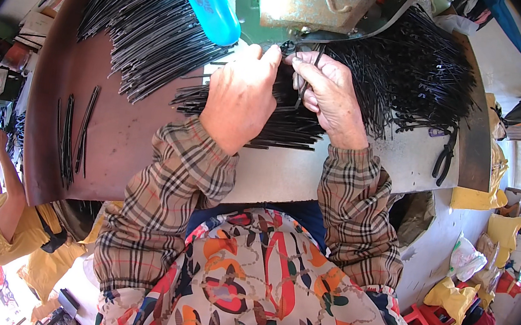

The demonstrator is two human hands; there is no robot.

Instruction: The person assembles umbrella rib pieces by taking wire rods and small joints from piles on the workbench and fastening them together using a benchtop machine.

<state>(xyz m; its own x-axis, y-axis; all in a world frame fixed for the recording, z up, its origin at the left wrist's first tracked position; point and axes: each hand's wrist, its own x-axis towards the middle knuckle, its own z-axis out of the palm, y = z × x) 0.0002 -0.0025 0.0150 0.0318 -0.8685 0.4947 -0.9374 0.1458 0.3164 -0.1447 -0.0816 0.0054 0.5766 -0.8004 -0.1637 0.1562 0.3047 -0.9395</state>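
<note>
My left hand point(241, 97) is closed at the front of a green machine, its fingertips near the work point. What it pinches, if anything, is hidden under the fingers. Beside it, my right hand point(334, 94) grips a thin black strip point(301, 92) between thumb and fingers. Under and between both hands lies a bundle of thin black strips point(287, 133) on the tabletop. The machine's worn metal cover point(318, 2) rises just beyond my fingertips. A bright blue, rounded plastic piece point(208, 1) hangs above my left hand.
A large pile of black strips point(152, 36) covers the left back of the table; another tangled pile point(411, 70) fills the right. Several loose strips point(66, 137) lie at the left edge. Black-handled pliers point(445, 159) sit near the right edge. A person in yellow point(5, 227) is at far left.
</note>
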